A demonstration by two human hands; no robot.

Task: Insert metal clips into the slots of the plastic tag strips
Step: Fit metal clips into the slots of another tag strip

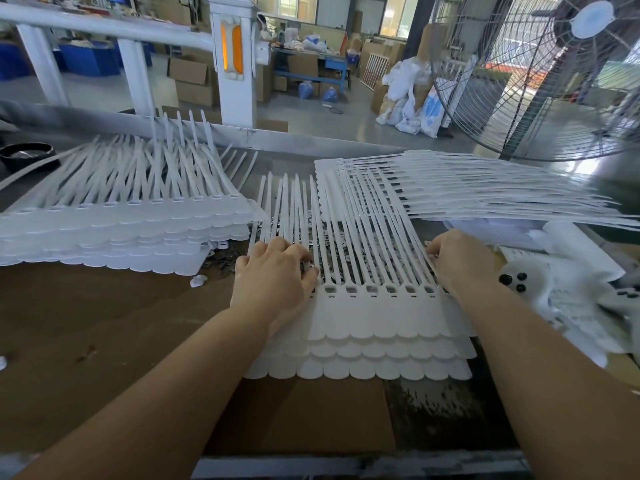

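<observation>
A stack of white plastic tag strips lies in front of me, scalloped tags toward me and long tails pointing away. A row of slots runs across the top sheet. My left hand lies over the stack's left end, its fingers curled down among the tails near the leftmost slots. My right hand rests at the right end, fingertips pinching among the tails. Small dark metal clips lie scattered under the tails and left of the stack. Whether either hand holds a clip is hidden.
A taller pile of tag strips sits at the left, another spread at the back right. A black bowl stands far left. White plastic wrap with black dots lies at right. A large fan stands behind the table.
</observation>
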